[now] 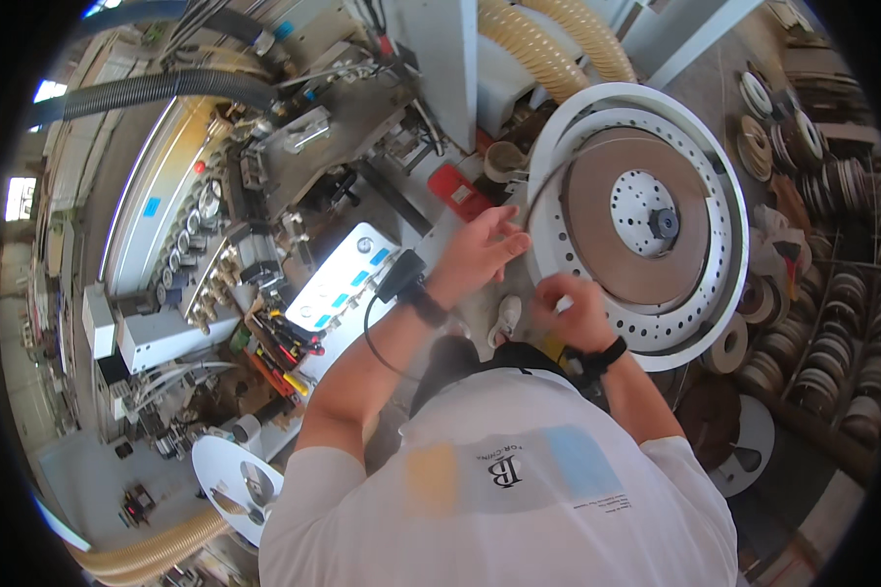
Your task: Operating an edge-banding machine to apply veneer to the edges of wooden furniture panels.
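My left hand [480, 252] is held out beside the left rim of a large white round reel tray [550, 230], its fingers stretched and somewhat apart. Nothing clear shows in its grasp. Close to the tray's lower left edge, my right hand [576, 311] is curled, with thumb and fingers drawn together. A small white spot shows at its fingertips, too blurred to identify. On the tray lies a wide coil of brown edge banding [597, 235] around a perforated hub [636, 201] with a dark knob [664, 224]. A red box [457, 192] sits just beyond my left hand.
Left of me stands a machine with a white gauge panel [343, 279] and hand tools [282, 342]. Beige ducting hoses [529, 44] hang at the back. A rack of banding rolls [822, 352] fills the right; a white reel [235, 479] stands lower left.
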Demonstrator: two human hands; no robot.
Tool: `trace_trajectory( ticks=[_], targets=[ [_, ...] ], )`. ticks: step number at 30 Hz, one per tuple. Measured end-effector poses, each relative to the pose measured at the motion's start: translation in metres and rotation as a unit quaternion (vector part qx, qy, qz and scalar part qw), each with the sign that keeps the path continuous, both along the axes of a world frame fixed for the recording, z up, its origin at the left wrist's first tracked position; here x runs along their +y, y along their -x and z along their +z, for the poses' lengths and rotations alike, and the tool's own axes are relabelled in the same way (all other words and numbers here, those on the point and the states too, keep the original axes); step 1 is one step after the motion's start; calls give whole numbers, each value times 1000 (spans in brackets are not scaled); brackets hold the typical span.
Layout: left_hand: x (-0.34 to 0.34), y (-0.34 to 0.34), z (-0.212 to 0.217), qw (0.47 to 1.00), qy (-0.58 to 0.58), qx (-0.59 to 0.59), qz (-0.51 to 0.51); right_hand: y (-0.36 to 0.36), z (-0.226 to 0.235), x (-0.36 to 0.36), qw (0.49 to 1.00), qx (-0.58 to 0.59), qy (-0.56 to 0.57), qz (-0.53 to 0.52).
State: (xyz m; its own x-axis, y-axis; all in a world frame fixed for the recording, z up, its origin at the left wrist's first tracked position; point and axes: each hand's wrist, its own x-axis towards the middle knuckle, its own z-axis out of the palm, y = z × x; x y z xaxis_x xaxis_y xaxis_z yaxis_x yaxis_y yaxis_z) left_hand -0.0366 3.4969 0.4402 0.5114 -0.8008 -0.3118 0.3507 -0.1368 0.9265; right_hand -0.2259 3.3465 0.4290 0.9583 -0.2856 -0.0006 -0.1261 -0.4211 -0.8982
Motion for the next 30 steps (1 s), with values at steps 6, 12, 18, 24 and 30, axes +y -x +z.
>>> trace_trajectory(
  ticks=[6, 12, 18, 24, 30],
  targets=[
    [65, -17, 21, 971, -73, -226, 32, 23, 8, 3, 994, 38, 79, 59],
    [360, -142, 113, 874, -248, -278, 311, 85, -18, -76, 920, 232, 278, -148],
    [709, -162, 244, 322, -596, -542, 497, 114, -39, -94, 866, 373, 313, -115],
    [618, -186, 160, 715, 18, -351, 605, 81, -74, -76, 883, 284, 356, -113],
    [366, -179, 7, 846, 43, -189, 497, 39, -81, -78, 891, 197, 395, -107]
  ],
)
